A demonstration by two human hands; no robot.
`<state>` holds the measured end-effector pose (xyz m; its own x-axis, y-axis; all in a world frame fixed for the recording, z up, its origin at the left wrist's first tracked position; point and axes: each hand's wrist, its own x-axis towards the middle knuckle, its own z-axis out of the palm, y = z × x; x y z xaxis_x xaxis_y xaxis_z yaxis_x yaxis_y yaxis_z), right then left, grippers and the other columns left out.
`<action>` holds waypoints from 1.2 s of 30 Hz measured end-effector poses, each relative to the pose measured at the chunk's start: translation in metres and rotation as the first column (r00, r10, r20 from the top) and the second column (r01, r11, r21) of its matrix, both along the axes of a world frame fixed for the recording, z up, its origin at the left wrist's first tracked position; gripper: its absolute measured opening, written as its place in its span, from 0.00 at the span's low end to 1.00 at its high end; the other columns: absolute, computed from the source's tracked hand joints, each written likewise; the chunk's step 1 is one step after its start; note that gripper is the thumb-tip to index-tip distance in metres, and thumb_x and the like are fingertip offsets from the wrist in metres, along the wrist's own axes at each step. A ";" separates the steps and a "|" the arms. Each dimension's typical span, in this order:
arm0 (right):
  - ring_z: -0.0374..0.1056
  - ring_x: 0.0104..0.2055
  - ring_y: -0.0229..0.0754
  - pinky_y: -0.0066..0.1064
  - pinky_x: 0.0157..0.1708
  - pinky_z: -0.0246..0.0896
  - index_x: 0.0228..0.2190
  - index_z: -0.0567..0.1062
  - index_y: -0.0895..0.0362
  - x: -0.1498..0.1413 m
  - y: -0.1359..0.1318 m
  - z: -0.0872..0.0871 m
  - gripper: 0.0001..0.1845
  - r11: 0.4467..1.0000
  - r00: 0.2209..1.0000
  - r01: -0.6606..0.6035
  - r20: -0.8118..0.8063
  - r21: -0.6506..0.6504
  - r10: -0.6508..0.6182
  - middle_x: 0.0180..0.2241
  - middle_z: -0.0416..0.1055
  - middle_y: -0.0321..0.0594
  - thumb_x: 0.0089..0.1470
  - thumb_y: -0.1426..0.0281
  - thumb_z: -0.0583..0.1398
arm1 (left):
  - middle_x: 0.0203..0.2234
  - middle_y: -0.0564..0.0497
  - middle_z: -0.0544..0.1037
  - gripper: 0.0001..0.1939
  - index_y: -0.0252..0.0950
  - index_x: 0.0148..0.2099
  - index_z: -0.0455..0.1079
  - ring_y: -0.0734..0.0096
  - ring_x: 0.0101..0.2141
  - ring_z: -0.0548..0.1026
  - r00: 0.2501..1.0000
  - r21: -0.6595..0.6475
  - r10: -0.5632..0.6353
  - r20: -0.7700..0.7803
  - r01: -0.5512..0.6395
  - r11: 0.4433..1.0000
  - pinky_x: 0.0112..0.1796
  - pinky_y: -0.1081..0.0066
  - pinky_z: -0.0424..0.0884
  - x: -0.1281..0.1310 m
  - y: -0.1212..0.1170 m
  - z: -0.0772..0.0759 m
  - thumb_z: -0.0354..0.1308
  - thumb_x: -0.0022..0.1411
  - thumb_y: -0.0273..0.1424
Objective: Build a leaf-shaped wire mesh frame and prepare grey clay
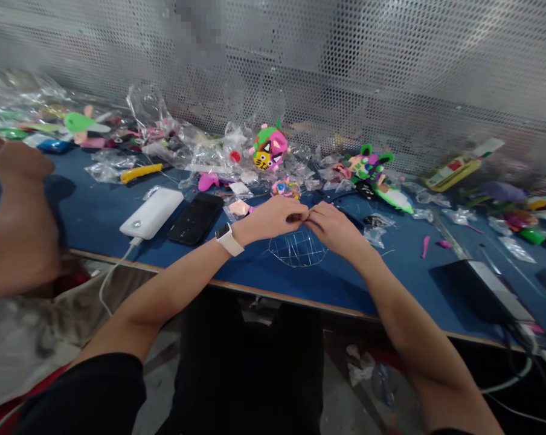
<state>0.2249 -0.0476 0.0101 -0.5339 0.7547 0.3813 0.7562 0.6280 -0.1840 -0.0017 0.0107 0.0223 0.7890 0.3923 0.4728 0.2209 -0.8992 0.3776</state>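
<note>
A thin wire frame [299,249], rounded in outline with crossing wires like a small net, hangs just above the blue table below my hands. My left hand [275,219], with a pale-banded watch on its wrist, is closed in a pinch at the frame's upper edge. Fingertip to fingertip with it, my right hand [334,228] pinches the same spot from the other side. My fingers hide the exact bit of wire between them. Just beyond my left hand lie a peach-coloured clay piece [239,208] and a small multicoloured clay piece [285,188].
Left of my hands lie a black phone [195,219] and a white power bank [152,213] with a cable. A painted cat-face mask [270,148] stands among plastic wrappers at the back. A black box-like device [481,291] sits right. Another person's arm [22,211] reaches in at left.
</note>
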 end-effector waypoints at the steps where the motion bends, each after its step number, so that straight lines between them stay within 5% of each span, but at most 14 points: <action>1: 0.70 0.45 0.53 0.48 0.49 0.69 0.40 0.79 0.52 -0.001 0.000 -0.001 0.14 1.000 0.998 0.010 -0.054 -0.026 -0.011 0.40 0.78 0.48 0.72 0.67 0.54 | 0.32 0.51 0.81 0.08 0.38 0.36 0.73 0.69 0.34 0.78 1.000 -0.010 -0.007 0.004 0.007 1.000 0.41 0.67 0.72 0.000 0.000 0.000 0.56 0.68 0.25; 7: 0.73 0.38 0.47 0.40 0.42 0.67 0.35 0.77 0.53 -0.008 0.003 0.000 0.07 0.969 0.936 0.046 -0.328 -0.243 -0.127 0.36 0.80 0.42 0.64 0.69 0.58 | 0.34 0.50 0.82 0.08 0.39 0.37 0.75 0.69 0.34 0.78 0.999 -0.029 -0.031 0.015 0.031 0.999 0.40 0.66 0.72 0.000 -0.002 0.000 0.56 0.69 0.26; 12: 0.71 0.33 0.43 0.36 0.36 0.61 0.31 0.77 0.54 -0.012 0.005 0.000 0.07 0.902 0.888 0.054 -0.393 -0.429 -0.240 0.31 0.79 0.37 0.59 0.67 0.60 | 0.33 0.49 0.80 0.10 0.39 0.36 0.74 0.69 0.34 0.77 0.998 0.023 -0.062 -0.026 0.062 0.998 0.40 0.66 0.72 0.001 -0.003 0.001 0.55 0.71 0.28; 20: 0.72 0.33 0.44 0.36 0.37 0.60 0.31 0.79 0.54 -0.019 -0.005 0.009 0.10 0.926 0.872 0.076 -0.425 -0.371 -0.242 0.31 0.80 0.38 0.61 0.67 0.58 | 0.31 0.51 0.80 0.09 0.39 0.34 0.73 0.69 0.32 0.76 0.999 0.027 -0.036 0.011 0.036 0.999 0.40 0.66 0.72 -0.003 -0.006 0.014 0.56 0.68 0.25; 31: 0.71 0.31 0.43 0.37 0.38 0.63 0.22 0.76 0.53 -0.014 -0.001 0.012 0.10 0.804 0.745 -0.072 -0.568 -0.590 -0.350 0.23 0.76 0.36 0.52 0.67 0.58 | 0.37 0.49 0.82 0.10 0.38 0.35 0.74 0.71 0.35 0.78 0.988 -0.012 -0.135 0.076 0.137 0.991 0.42 0.67 0.74 0.002 -0.013 0.015 0.55 0.70 0.25; 36: 0.66 0.29 0.41 0.37 0.34 0.57 0.24 0.75 0.53 -0.013 -0.006 0.016 0.14 0.898 0.846 0.134 -0.424 -0.420 -0.324 0.25 0.75 0.36 0.62 0.67 0.57 | 0.35 0.49 0.84 0.05 0.37 0.40 0.78 0.71 0.36 0.81 0.985 -0.191 -0.043 0.170 0.075 0.979 0.43 0.68 0.79 0.000 -0.006 0.014 0.60 0.68 0.28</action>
